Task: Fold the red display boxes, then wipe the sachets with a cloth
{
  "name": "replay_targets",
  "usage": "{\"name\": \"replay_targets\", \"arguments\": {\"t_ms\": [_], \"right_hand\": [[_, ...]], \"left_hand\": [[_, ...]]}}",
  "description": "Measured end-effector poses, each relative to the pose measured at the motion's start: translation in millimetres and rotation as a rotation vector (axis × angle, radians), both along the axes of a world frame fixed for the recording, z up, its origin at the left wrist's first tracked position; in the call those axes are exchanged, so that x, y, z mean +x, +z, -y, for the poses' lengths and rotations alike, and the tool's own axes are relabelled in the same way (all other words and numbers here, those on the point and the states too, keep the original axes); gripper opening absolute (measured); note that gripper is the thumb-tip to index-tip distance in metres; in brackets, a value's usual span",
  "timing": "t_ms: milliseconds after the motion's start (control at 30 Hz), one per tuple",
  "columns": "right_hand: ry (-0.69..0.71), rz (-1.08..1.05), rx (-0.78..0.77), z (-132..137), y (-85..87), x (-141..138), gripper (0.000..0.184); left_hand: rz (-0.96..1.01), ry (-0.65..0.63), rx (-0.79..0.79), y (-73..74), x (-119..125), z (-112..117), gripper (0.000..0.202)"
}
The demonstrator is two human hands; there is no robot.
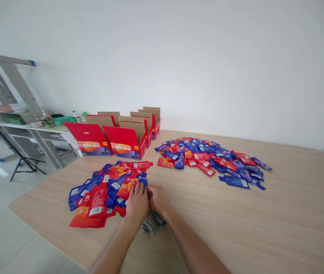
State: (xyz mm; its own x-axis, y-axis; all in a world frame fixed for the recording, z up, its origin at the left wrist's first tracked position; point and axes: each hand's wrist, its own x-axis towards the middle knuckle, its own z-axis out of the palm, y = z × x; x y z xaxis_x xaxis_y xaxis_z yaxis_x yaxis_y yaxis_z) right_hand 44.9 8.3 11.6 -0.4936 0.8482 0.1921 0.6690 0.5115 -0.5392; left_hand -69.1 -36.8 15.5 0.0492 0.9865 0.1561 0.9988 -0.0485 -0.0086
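Observation:
My left hand [137,202] lies palm down on the right edge of a near pile of red and blue sachets [105,192], its fingers pressed together on the packets. My right hand [157,198] sits right beside it, fingers curled toward the left hand; what they grip is hidden. A grey striped cloth [152,223] lies under both wrists on the wooden table [278,224]. A second, larger pile of the same sachets [212,158] is spread further back to the right.
Several open red cardboard boxes [122,140] with brown flaps stand in a row at the table's far left edge. Beyond the table on the left are a white shelf bench [33,129] with clutter and a black tripod stand [22,161]. A white wall is behind.

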Motion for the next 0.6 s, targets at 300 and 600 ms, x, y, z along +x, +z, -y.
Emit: {"name": "replay_targets", "arguments": {"t_ms": [300,600], "right_hand": [[0.010,-0.006,0.055,10,3.9,15,0.031],[-0.102,0.151,0.069,29,21.8,113,0.029]], "left_hand": [[0.049,-0.037,-0.008,10.5,11,11,0.050],[0.152,-0.289,-0.041,7.5,92,15,0.054]]}}
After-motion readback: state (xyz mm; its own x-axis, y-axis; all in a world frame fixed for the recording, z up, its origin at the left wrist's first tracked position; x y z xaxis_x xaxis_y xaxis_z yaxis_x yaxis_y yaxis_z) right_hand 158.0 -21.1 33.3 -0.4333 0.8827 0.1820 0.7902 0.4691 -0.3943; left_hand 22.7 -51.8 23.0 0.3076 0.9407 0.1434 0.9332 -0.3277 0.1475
